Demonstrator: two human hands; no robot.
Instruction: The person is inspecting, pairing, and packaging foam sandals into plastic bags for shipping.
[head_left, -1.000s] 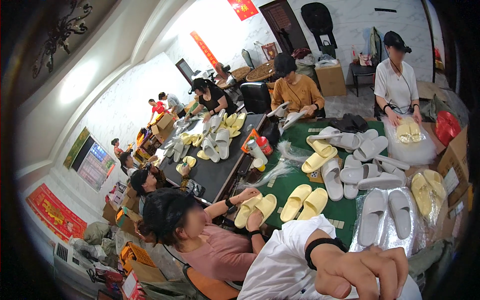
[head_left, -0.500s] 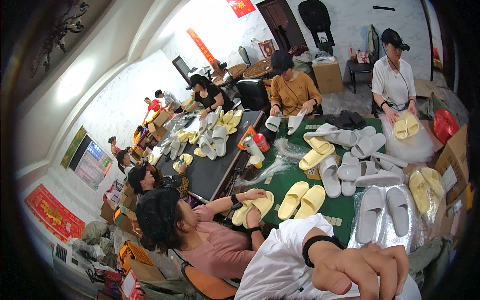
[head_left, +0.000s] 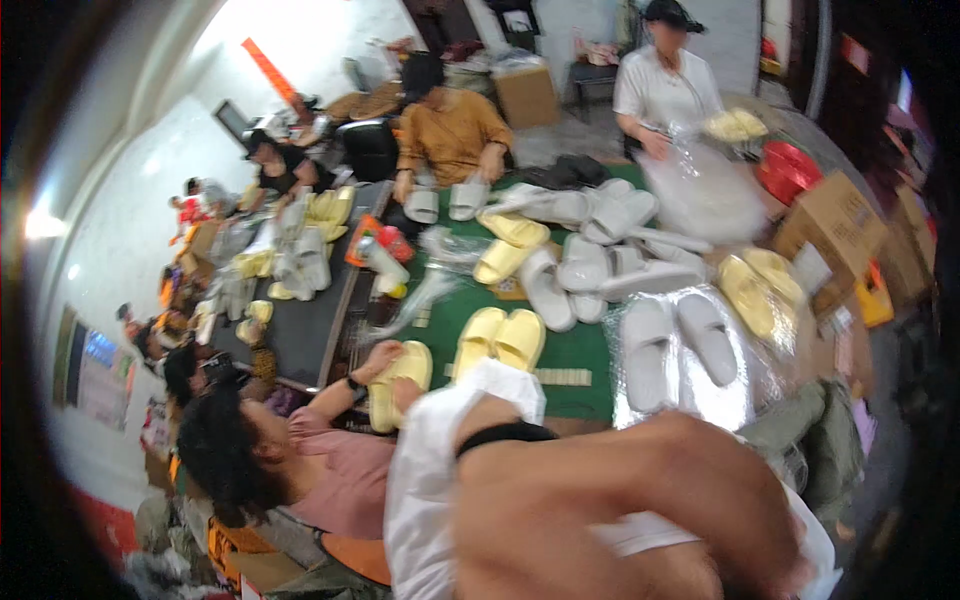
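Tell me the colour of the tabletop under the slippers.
Green, seen in the head view: the tabletop.

Blurred hand (head_left: 640, 510), fingers curled, wristband

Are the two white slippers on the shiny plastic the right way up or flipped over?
Right way up. The white slippers lie side by side on the clear plastic sheet, their foot openings facing upward.

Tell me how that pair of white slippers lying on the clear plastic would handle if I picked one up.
The white slippers look thick and moulded, so probably light and slightly springy, not floppy. Flat soles suggest no rolling. The clear plastic sheet beneath looks glossy, so they might slide if pushed.
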